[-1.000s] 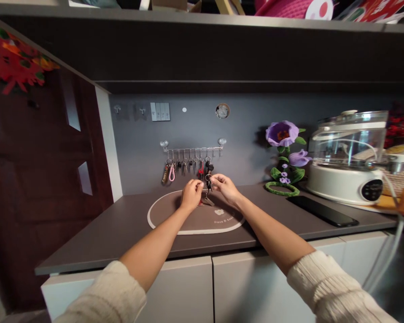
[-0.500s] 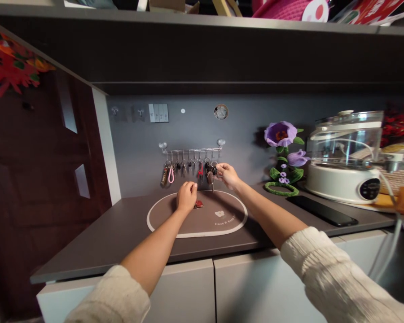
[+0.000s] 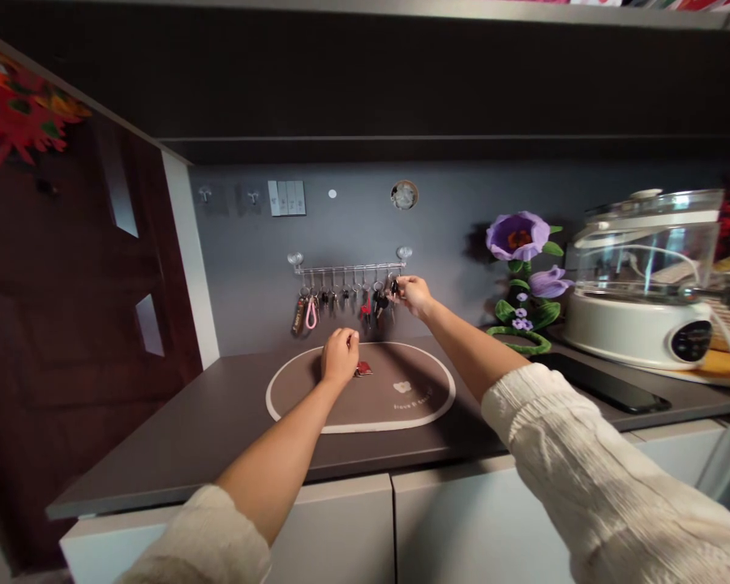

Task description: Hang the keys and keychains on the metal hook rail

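Note:
A clear rail with hooks (image 3: 349, 268) is fixed on the grey wall, and several key bunches hang from it. At its right end, my right hand (image 3: 414, 297) pinches a bunch of keys (image 3: 394, 287) just under the last hook; whether the ring is on that hook I cannot tell. Over the brown oval mat (image 3: 383, 410), my left hand (image 3: 341, 357) is curled closed, and what it holds, if anything, is hidden. A small red item (image 3: 363, 369) lies on the mat just right of it. A pink loop strap (image 3: 311, 313) hangs toward the rail's left end.
Purple fabric flowers (image 3: 518, 237) stand right of the rail. A black phone (image 3: 608, 385) lies on the counter before a white appliance with a clear top (image 3: 638, 324). Overhead runs a dark shelf (image 3: 365, 81). A dark red door (image 3: 66, 324) is at left.
My right hand has risen a little with the keys, closer to the rail. My left hand stays nearly in place over the mat. The view has tilted slightly downward.

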`<state>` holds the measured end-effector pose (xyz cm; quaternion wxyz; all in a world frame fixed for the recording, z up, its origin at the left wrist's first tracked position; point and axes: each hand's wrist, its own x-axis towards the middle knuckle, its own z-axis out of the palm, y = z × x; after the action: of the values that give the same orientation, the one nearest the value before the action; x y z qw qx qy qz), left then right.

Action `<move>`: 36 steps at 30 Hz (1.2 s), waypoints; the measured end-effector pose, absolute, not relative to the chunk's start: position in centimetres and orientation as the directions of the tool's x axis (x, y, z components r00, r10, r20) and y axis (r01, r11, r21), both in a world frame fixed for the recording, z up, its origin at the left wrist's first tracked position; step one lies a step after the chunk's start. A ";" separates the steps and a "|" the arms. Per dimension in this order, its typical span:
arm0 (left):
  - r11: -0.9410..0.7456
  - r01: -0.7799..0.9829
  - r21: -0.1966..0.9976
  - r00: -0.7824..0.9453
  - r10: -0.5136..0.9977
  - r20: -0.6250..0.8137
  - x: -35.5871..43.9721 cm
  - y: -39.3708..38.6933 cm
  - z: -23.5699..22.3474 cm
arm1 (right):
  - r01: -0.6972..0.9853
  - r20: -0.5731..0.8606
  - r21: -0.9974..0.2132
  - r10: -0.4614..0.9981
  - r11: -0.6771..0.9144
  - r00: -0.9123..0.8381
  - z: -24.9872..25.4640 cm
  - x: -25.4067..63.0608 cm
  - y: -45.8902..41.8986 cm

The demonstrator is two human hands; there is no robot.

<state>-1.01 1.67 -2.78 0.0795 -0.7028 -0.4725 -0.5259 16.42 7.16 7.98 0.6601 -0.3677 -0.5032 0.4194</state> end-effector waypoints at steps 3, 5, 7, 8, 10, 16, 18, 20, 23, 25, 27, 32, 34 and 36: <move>-0.531 0.753 0.388 -0.006 0.584 0.812 -1.0 1.7 -2.8 | -0.165 0.337 -0.914 0.921 0.370 0.194 8.1 16.2 7.9; -0.521 0.759 0.390 -0.012 0.588 0.809 -1.0 1.7 -2.8 | -0.172 0.319 -0.917 0.919 0.361 0.231 8.0 16.1 8.3; -0.516 0.760 0.395 -0.015 0.594 0.805 -1.0 1.6 -2.8 | -0.188 0.297 -0.917 0.917 0.351 0.264 7.9 16.0 8.6; -0.517 0.758 0.398 -0.016 0.595 0.804 -1.0 1.6 -2.8 | -0.194 0.288 -0.918 0.917 0.347 0.276 7.8 16.0 8.7; -0.520 0.753 0.403 -0.019 0.595 0.803 -1.0 1.6 -2.8 | -0.200 0.275 -0.919 0.917 0.339 0.288 7.6 16.0 8.9; -0.519 0.741 0.425 -0.035 0.602 0.797 -1.1 1.6 -2.7 | -0.211 0.260 -0.920 0.917 0.331 0.302 6.9 16.0 9.1; -0.521 0.738 0.429 -0.036 0.605 0.796 -1.1 1.6 -2.7 | -0.207 0.256 -0.922 0.917 0.326 0.306 6.6 16.0 9.3; -0.521 0.735 0.434 -0.039 0.607 0.794 -1.1 1.7 -2.7 | -0.205 0.253 -0.924 0.918 0.323 0.305 6.3 16.1 9.5; -0.516 0.734 0.441 -0.047 0.609 0.791 -1.2 1.8 -2.7 | -0.201 0.266 -0.921 0.916 0.333 0.299 5.9 16.0 9.8; -0.514 0.735 0.443 -0.051 0.610 0.791 -1.2 1.8 -2.7 | -0.185 0.279 -0.921 0.913 0.342 0.299 5.7 16.0 10.0; -0.516 0.734 0.442 -0.054 0.604 0.795 -1.2 1.8 -2.7 | -0.153 0.293 -0.925 0.907 0.349 0.303 5.6 15.9 10.2; -0.523 0.722 0.452 -0.071 0.595 0.801 -1.3 1.8 -2.6 | 0.031 0.374 -0.921 0.858 0.389 0.352 5.0 16.0 10.9; -0.522 0.718 0.460 -0.078 0.597 0.799 -1.4 1.8 -2.6 | 0.077 0.393 -0.915 0.832 0.396 0.393 4.7 16.1 11.0; -0.521 0.716 0.465 -0.081 0.600 0.796 -1.6 1.9 -2.5 | 0.140 0.417 -0.906 0.786 0.399 0.457 4.5 16.2 10.7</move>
<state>-1.62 1.86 -2.54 0.0526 -0.6759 -0.4866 -0.5510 16.16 10.72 4.46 0.6943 -0.4963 -0.4664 0.2326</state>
